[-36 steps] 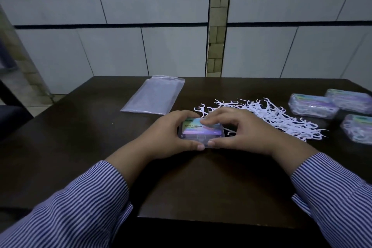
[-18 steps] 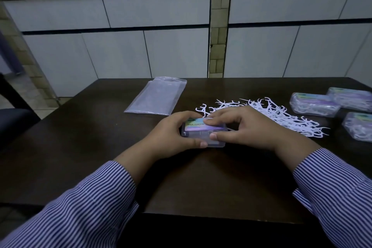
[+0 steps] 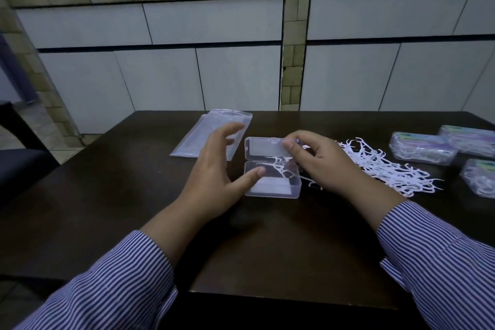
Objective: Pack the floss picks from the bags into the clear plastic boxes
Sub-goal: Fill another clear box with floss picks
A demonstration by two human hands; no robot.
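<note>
Floss picks lie in a loose white heap on the dark bench, to the right of the middle, and one single pick lies across the open clear box at the centre. That box sits flat with its lid swung back on the far side. The left hand hovers at the box's left edge with its fingers spread and straight, the thumb tip touching the near half's left rim; the hand holds nothing. The right hand reaches over the box's right side, its fingers curled, with thumb and forefinger pinching the right end of the lid. Three filled boxes with coloured labels stand at the far right of the bench, near the heap; their print is too small and blurred to read. A flat clear bag lies far left of the open box, partly behind the left hand. Both sleeves are blue-and-white striped. Pale cabinet doors under a tiled ledge fill the background.
</note>
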